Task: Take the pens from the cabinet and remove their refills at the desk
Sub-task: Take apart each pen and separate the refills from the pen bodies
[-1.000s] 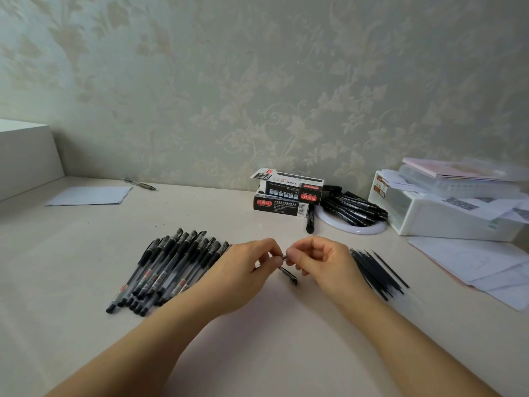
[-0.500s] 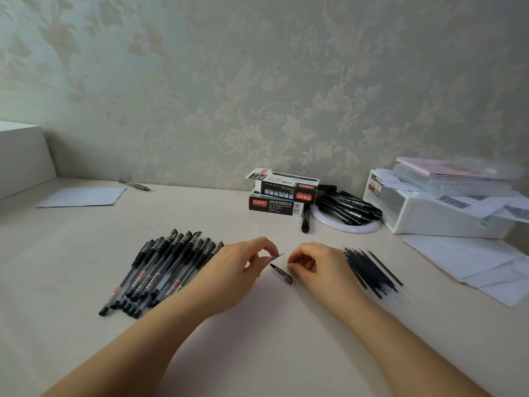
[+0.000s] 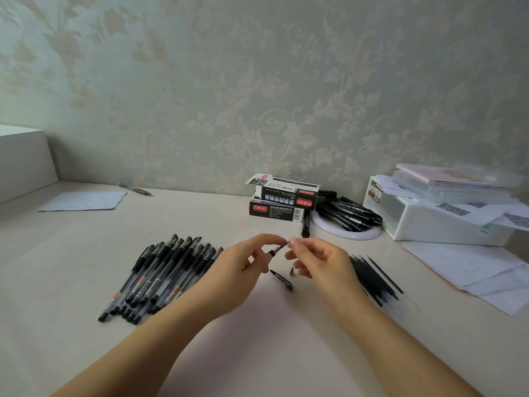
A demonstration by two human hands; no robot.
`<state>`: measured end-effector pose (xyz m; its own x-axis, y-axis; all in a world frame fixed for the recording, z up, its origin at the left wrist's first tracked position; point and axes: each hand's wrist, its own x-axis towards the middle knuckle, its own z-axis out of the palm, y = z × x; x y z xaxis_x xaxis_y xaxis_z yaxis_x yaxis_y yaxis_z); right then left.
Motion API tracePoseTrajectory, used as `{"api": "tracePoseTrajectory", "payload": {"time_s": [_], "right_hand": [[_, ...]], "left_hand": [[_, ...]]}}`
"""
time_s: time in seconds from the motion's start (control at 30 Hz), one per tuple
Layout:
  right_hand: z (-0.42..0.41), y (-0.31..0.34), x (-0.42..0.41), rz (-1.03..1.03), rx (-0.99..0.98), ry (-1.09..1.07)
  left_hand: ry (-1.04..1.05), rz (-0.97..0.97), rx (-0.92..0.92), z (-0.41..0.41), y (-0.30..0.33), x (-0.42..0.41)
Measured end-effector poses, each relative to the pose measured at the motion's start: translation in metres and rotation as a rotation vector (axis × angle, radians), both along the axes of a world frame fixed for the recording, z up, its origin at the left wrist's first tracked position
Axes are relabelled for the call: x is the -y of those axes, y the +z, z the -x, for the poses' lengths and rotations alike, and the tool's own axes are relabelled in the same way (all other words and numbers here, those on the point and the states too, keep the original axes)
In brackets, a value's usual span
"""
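My left hand (image 3: 240, 270) holds a black pen (image 3: 277, 249) by its barrel, the tip end pointing up and right. My right hand (image 3: 320, 262) pinches the tip of that pen between thumb and forefinger. On the desk below lie a black pen cap (image 3: 282, 280) and a small metal tip cone (image 3: 292, 271). A row of several capped black pens (image 3: 160, 276) lies to the left of my left arm. A bundle of thin black refills (image 3: 375, 277) lies to the right of my right hand.
Two stacked pen boxes (image 3: 282, 200) stand at the back, with a white dish of black pens (image 3: 347, 217) beside them. A white storage box (image 3: 435, 216) with papers sits at the right. Loose sheets (image 3: 483, 273) lie at right, paper (image 3: 83, 201) and a pen (image 3: 134, 189) at back left.
The metal tip cone has come off the pen and now lies on the desk by the cap. My right hand has opened up and pinches the exposed refill tip.
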<state>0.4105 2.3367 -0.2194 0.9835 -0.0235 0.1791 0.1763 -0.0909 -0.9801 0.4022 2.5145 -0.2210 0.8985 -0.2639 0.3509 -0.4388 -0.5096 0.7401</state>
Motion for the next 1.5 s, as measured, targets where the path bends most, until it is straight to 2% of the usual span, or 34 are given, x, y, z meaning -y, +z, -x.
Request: {"api": "tracePoseTrajectory", "payload": {"time_s": [0.1,0.27,0.47,0.57,0.8,1.03,1.2,1.3,1.4,1.5], "right_hand": [[0.005,0.001,-0.005,-0.104,-0.1,0.099],[0.001,0.0,-0.004,-0.311,-0.174,0.096],[-0.013,0.005,0.015,-0.497,-0.023,-0.207],[-0.018,0.003,0.026,-0.319,0.05,-0.31],[-0.023,-0.009,0.036,0.51,0.253,-0.354],[-0.027,-0.019,0.035,0.857,0.286,-0.303],[-0.025,-0.017,0.032,0.977,0.298,-0.276],[-0.018,-0.01,0.024,0.96,0.427,-0.282],[-0.009,-0.001,0.007,0.903,0.605,-0.137],[-0.002,0.003,-0.018,0.872,0.675,0.064]], "left_hand": [[-0.028,0.006,-0.004,0.003,0.001,0.003],[-0.026,-0.007,0.003,0.004,0.001,0.003],[0.013,-0.088,-0.005,0.002,0.0,0.002],[0.021,-0.093,-0.006,0.002,0.0,0.002],[0.075,-0.07,0.009,-0.001,0.0,-0.003],[0.113,-0.11,0.029,-0.003,-0.003,-0.006],[0.171,-0.228,0.007,0.0,0.009,-0.02],[0.27,-0.389,0.021,0.002,0.029,-0.048],[0.384,-0.464,-0.009,0.005,0.044,-0.081],[0.396,-0.515,-0.095,0.006,0.047,-0.103]]}}
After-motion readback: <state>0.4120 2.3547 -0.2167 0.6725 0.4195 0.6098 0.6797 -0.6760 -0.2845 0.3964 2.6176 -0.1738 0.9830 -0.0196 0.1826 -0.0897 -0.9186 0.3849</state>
